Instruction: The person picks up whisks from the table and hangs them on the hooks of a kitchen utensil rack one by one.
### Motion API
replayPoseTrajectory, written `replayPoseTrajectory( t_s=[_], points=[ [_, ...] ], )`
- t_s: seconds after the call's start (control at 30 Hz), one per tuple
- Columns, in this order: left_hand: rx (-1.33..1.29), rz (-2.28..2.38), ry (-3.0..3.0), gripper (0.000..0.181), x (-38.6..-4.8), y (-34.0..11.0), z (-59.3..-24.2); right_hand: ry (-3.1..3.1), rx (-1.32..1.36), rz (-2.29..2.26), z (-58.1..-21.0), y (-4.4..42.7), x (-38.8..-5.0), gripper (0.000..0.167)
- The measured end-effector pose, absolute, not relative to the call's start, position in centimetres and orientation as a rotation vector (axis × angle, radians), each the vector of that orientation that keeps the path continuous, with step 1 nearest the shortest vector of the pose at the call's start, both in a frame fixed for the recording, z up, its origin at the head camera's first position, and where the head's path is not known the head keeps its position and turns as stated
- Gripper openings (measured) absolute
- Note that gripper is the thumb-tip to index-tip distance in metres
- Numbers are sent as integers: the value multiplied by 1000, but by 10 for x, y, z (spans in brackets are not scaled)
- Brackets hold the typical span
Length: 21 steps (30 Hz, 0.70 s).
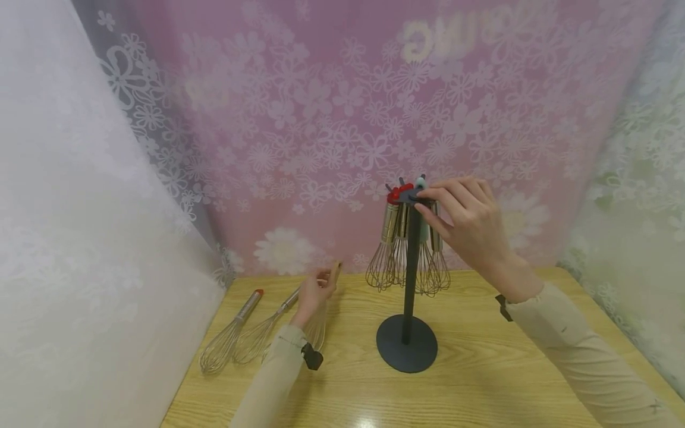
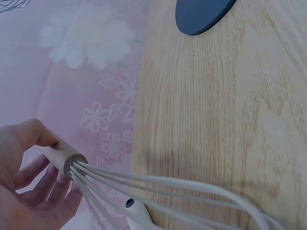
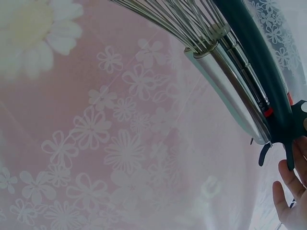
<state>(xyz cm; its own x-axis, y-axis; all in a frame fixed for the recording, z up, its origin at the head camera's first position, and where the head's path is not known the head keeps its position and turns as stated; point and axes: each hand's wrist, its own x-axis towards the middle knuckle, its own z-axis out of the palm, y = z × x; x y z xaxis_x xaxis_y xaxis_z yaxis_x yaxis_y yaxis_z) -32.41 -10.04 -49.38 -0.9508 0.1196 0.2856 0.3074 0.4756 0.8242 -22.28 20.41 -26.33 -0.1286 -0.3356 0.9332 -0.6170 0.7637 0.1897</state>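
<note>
The left hand (image 1: 316,289) pinches the pale-wired whisk (image 2: 62,154) by its handle, near the worktop's (image 1: 481,356) far edge. The right hand (image 1: 468,217) pinches a hook (image 3: 289,155) atop the dark stand (image 1: 411,267); firm support there should limit tipping. Wires downward, approach clear of the hanging whisks (image 1: 389,223).

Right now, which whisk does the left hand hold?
The wooden-handled whisk with pale wires; the two whisks to its left have metallic grey wires.
</note>
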Motion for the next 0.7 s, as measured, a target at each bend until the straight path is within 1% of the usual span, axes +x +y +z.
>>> replayPoseTrajectory(
  t_s=[0.23,0.7],
  points=[
    [-366,-1500,-2455,38,-326,-95,-489,-1735,742,272,-263,203,-222,29],
    [-367,-1520,-2305,37,-324,-83,-477,-1735,720,255,-263,200,-221,25]
  ],
)
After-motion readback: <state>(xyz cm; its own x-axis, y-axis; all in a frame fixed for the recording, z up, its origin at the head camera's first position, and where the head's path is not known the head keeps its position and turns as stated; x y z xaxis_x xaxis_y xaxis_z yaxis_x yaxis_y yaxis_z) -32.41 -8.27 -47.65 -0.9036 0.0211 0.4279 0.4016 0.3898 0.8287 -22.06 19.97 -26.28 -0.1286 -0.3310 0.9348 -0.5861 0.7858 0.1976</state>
